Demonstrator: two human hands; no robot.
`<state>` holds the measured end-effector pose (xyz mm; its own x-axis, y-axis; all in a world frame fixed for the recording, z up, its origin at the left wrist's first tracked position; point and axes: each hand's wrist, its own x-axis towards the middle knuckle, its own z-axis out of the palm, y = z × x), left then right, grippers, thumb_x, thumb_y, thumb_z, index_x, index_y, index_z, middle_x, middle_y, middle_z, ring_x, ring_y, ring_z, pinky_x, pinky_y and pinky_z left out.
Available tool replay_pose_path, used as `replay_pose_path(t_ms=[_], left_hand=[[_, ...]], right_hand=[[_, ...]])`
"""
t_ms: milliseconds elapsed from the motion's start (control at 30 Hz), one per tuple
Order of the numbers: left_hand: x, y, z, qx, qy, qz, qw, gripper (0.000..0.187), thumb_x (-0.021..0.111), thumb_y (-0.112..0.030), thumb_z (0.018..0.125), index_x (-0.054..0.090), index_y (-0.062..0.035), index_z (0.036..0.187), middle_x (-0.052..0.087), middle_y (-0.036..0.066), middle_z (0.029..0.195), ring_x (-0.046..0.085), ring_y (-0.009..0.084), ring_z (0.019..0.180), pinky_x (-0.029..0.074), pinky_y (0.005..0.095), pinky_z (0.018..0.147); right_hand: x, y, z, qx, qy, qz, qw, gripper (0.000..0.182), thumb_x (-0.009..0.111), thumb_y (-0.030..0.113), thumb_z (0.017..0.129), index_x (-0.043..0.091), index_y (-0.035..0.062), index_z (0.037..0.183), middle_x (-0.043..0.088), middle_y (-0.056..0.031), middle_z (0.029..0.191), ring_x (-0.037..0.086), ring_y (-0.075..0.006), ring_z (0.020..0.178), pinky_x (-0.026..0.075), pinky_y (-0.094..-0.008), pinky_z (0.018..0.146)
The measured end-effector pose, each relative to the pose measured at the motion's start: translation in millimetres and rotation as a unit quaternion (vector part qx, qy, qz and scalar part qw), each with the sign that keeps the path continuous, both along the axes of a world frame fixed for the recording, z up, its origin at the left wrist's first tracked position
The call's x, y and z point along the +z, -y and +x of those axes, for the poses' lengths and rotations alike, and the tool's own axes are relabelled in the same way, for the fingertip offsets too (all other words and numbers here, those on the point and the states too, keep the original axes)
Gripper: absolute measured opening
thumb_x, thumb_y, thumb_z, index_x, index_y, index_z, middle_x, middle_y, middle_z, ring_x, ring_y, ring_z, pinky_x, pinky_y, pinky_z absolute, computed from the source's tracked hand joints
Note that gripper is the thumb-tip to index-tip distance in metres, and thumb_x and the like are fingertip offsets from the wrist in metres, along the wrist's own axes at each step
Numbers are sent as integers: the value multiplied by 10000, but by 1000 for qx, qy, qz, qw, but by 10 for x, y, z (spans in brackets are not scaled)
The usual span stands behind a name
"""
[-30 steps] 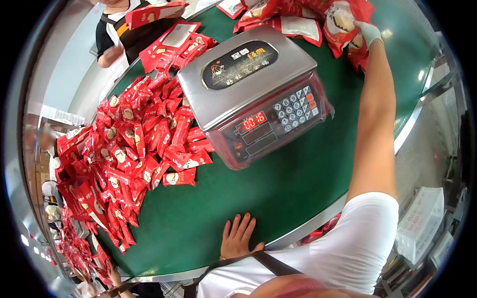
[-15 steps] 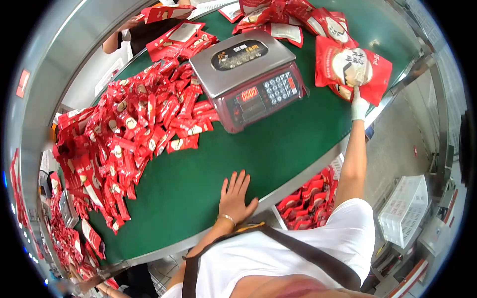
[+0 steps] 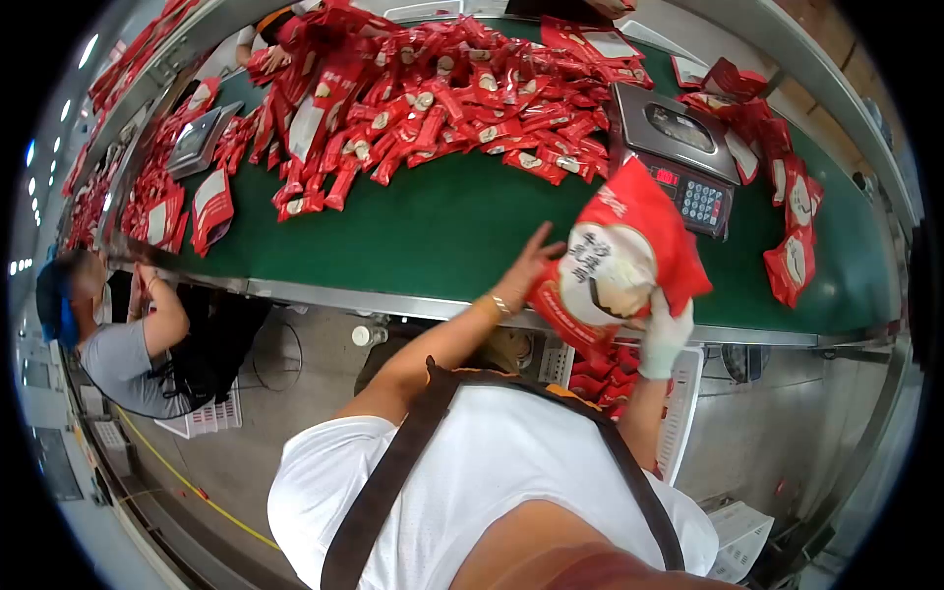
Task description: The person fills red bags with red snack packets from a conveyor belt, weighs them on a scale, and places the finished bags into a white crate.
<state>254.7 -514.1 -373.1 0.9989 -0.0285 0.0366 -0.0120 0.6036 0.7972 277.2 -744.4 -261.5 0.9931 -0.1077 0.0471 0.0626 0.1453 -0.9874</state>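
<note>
A large red bag (image 3: 612, 261) with a pale round label is held above the front edge of the green table (image 3: 413, 231). My right hand (image 3: 667, 334), in a white glove, grips its lower right side. At its left edge is my bare left hand (image 3: 532, 267), fingers apart; whether it touches the bag is not clear. Behind the bag stands a scale (image 3: 678, 147) with a steel plate and a lit red display, partly covered by the bag. Small red packets (image 3: 433, 108) lie heaped to the left of the scale.
More red bags (image 3: 792, 202) lie right of the scale. Below the table edge is a white crate (image 3: 681, 413) with red bags. A co-worker (image 3: 128, 339) sits at the left; another person's hand (image 3: 270, 59) is at the upper left. A second scale (image 3: 197, 143) stands at the left.
The view has turned left. My right hand has brought the large bag from the table's right side to in front of the scale. My left hand has lifted off the table to the bag.
</note>
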Motion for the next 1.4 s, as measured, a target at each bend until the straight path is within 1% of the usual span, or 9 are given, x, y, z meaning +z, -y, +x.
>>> replay_pose_path(t_ms=[133,367,433,633,833,1000,1100,1233,1400], left_hand=[[290,-809,-673,-53,-35,32,997,814,596,-421,910,189,-67,1520,298,126,1527,352,232,1375,306,385,1129],[339,-1539,-1059,158,-239,180,941,517,556,-256,960,398,-52,1409,537,99,1248,564,212,1117,574,422,804],[163,-1702,-1051,154,-266,171,936,462,554,-248,957,432,-61,1361,564,74,1159,599,185,1020,577,389,795],[262,-1709,-824,195,-256,32,946,504,618,-259,919,430,-85,1354,609,64,1100,630,179,904,551,409,796],[-26,-1528,-402,291,-258,233,892,659,827,-326,718,554,51,1185,653,150,1109,627,208,1015,504,309,863],[136,-1660,-688,222,-155,322,907,683,840,-234,681,525,57,1212,650,147,1120,623,203,1013,491,304,899],[286,-1731,-928,186,-97,348,914,640,805,-156,714,512,53,1243,642,133,1142,614,182,1033,484,299,915],[642,-1862,-957,185,-1,340,922,576,758,-102,748,532,36,1259,648,106,1133,610,151,1011,490,292,901],[1480,-2689,-20,209,-9,242,947,444,725,-50,775,592,-6,1196,673,46,991,618,102,803,505,246,660]], right_hand=[[-127,-698,152,125,6,44,991,270,626,78,897,596,-19,1147,649,-50,1059,602,-123,917,466,-268,838],[-933,-1924,898,265,-83,58,959,550,656,326,901,452,8,1299,588,-97,1207,590,-186,1029,480,-319,856],[-1003,-1877,714,273,-51,-54,959,564,648,346,902,439,27,1318,574,-90,1216,580,-184,1060,491,-330,837],[-1260,-2004,98,254,-46,38,965,661,703,141,841,343,118,1394,521,-91,1301,580,-213,1099,532,-385,879],[-735,-2289,-282,199,-177,81,960,926,755,84,760,166,187,1466,468,-134,1331,577,-329,1088,591,-497,641],[-1233,-2160,-303,217,-82,169,958,866,638,-105,747,192,90,1464,498,-110,1322,541,-249,1162,474,-376,974],[-1244,-2077,-369,244,3,128,961,729,616,23,867,207,51,1470,446,-130,1383,497,-238,1225,420,-375,1033],[-764,-2081,-202,258,140,3,956,757,636,103,893,169,1,1480,408,-146,1438,487,-219,1240,414,-343,1036],[564,-2409,802,341,52,-111,932,464,713,120,804,567,3,1229,667,-96,1094,636,-189,1010,505,-323,886]])
